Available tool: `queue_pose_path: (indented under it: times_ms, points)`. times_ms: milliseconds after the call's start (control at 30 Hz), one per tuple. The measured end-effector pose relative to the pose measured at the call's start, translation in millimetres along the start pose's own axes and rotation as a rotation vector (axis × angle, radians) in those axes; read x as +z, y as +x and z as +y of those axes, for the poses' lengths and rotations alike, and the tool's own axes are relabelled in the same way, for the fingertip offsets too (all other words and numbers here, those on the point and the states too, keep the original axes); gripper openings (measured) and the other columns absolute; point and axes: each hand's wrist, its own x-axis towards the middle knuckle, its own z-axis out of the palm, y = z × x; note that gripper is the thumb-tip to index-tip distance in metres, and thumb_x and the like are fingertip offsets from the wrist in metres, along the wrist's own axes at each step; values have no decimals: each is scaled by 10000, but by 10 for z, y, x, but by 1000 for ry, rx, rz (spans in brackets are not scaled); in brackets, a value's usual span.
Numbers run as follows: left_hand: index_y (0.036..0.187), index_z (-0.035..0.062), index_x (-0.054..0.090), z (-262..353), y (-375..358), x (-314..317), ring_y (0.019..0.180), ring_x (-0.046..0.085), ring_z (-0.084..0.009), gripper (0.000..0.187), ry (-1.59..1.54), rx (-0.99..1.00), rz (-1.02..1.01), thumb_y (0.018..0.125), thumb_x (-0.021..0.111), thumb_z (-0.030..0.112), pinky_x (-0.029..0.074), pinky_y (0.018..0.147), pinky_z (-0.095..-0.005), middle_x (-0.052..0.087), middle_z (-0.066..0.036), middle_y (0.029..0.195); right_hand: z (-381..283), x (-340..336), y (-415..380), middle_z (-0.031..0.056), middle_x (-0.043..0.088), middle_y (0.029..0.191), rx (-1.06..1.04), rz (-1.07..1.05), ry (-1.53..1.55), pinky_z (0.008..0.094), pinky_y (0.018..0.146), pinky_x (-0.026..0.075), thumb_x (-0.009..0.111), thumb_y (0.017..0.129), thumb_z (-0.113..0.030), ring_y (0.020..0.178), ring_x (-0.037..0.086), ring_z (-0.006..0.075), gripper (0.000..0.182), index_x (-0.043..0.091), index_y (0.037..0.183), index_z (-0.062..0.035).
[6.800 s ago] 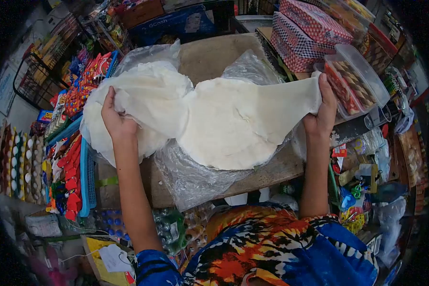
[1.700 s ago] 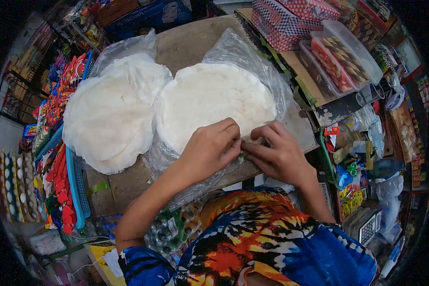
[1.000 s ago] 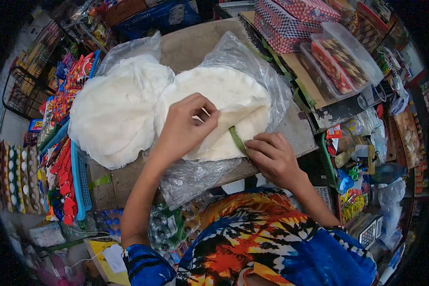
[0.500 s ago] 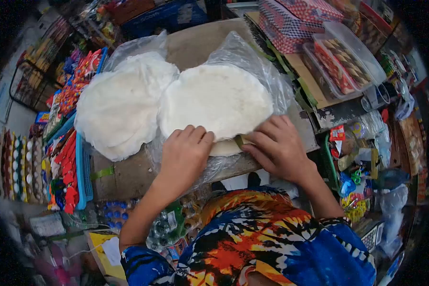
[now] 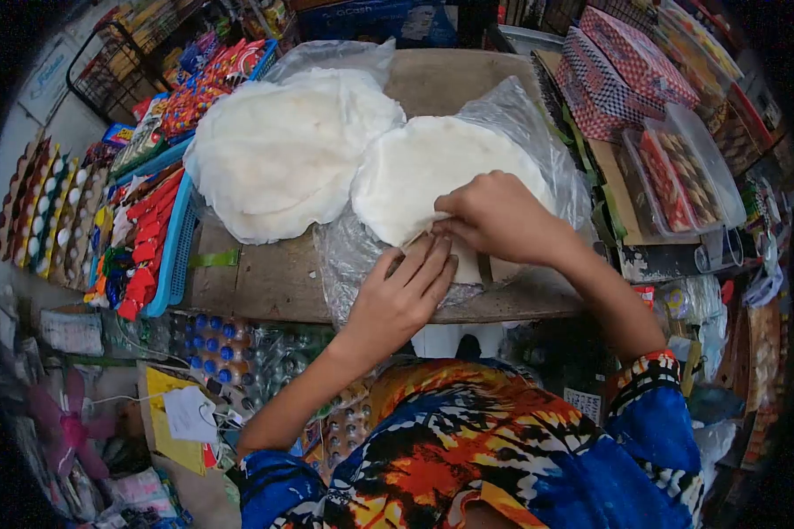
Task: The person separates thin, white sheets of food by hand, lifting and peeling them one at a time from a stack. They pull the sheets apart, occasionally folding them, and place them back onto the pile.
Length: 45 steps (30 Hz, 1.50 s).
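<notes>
Two stacks of thin, round white wrappers lie on the wooden table: the left stack (image 5: 282,154) and the right stack (image 5: 450,163). The right one rests on a clear plastic sheet (image 5: 340,256). At its front edge my right hand (image 5: 507,220) is closed, thumb and fingertips pinching the wrapper rim. My left hand (image 5: 406,286) lies just in front, its fingers bent together with their tips beside the right fingertips. What sits under the left fingers is mostly hidden. A flat beige piece (image 5: 468,267) shows beside the left fingers.
A blue basket (image 5: 178,242) of colourful packets stands left, with egg trays (image 5: 48,212) beyond it. On the right are checkered boxes (image 5: 622,75) and a clear plastic container (image 5: 692,176). Bottles with blue caps (image 5: 216,344) sit below the table's front edge (image 5: 265,304).
The view has shifted, so the table appears further right. My right hand has moved left and over the front rim, close to my left hand. Both stacks stay in place.
</notes>
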Motion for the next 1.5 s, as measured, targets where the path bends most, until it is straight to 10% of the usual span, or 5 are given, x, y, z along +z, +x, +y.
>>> queue_pose_path:
  times_ms: [267,467,800,1133,1500]
  points:
    - [1286,79,501,105,-113,95,1292,402,-334,545,-338,-223,-134,750,539,-9,345,1020,-465,445,-170,1368,119,-18,64,189,580,643,-20,5,50,417,582,444,626,823,-228,597,590,329,194,644,778,-41]
    - [1294,86,504,85,-128,93,1286,407,-355,597,-474,-264,-132,716,534,-65,357,1027,-455,420,-175,1391,503,-99,10,82,650,691,657,318,978,311,538,455,657,825,-248,578,578,130,310,679,864,59]
    - [1123,25,569,-631,279,-115,868,574,-323,353,-159,-215,-117,770,576,24,448,775,-386,622,-125,919,552,-133,124,145,680,798,398,-54,621,341,673,496,693,753,-260,712,639,199,343,679,927,36]
    - [938,-81,555,-602,161,284,1023,564,-364,214,53,-189,-113,765,526,42,470,885,-368,577,-288,1013,17,-49,606,197,658,797,164,-74,-117,428,667,487,636,793,-256,729,630,375,241,684,934,-67]
    - [935,-95,548,-599,198,289,1048,569,-385,211,163,-148,-243,770,534,37,451,951,-348,551,-341,1075,974,-259,-334,86,677,753,677,881,609,284,616,474,614,876,-253,654,585,101,331,658,950,67]
